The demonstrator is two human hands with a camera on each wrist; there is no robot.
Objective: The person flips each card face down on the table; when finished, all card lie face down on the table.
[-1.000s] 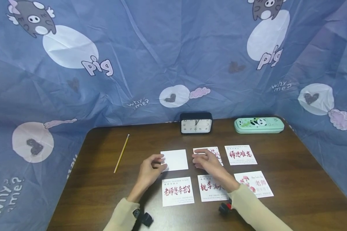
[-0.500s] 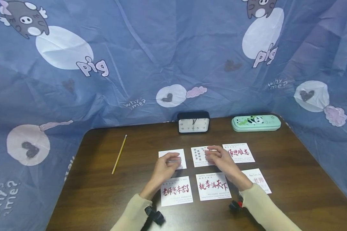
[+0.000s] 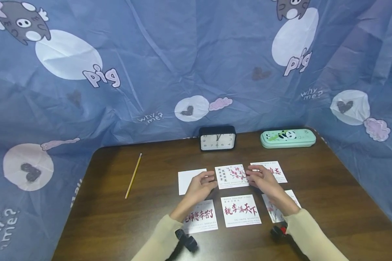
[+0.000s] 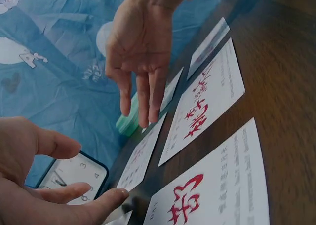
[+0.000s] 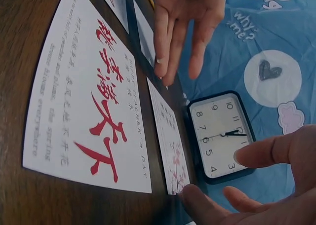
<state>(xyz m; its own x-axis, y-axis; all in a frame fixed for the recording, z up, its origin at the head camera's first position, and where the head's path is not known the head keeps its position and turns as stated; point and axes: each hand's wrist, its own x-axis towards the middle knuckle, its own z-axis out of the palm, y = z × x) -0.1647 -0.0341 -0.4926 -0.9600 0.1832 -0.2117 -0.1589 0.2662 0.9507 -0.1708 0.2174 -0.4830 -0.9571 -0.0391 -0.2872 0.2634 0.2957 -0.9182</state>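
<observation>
A card with pink blossoms and dark characters (image 3: 227, 180) lies in the middle of the back row. My left hand (image 3: 197, 190) is at its left edge, fingers loosely bent and thumb apart, over part of a blank white card (image 3: 186, 181). At the blossom card's right edge are the fingertips of my right hand (image 3: 268, 183), relaxed and holding nothing. Behind that hand, a card with red writing (image 3: 276, 171) is partly covered. The left wrist view shows my right hand (image 4: 143, 57) with fingers pointing down; the right wrist view shows fingertips right at the blossom card (image 5: 170, 136).
In the front row lie a red-lettered card (image 3: 202, 219), another one (image 3: 241, 212) and a flowered card (image 3: 276, 214) partly under my right forearm. A black clock (image 3: 217, 141) and a green panda pencil case (image 3: 288, 139) stand behind. A yellow pencil (image 3: 133, 176) lies left.
Both hands have moved right, the left from the blank card to the blossom card's left edge, the right to its right edge. The blossom card is now mostly uncovered.
</observation>
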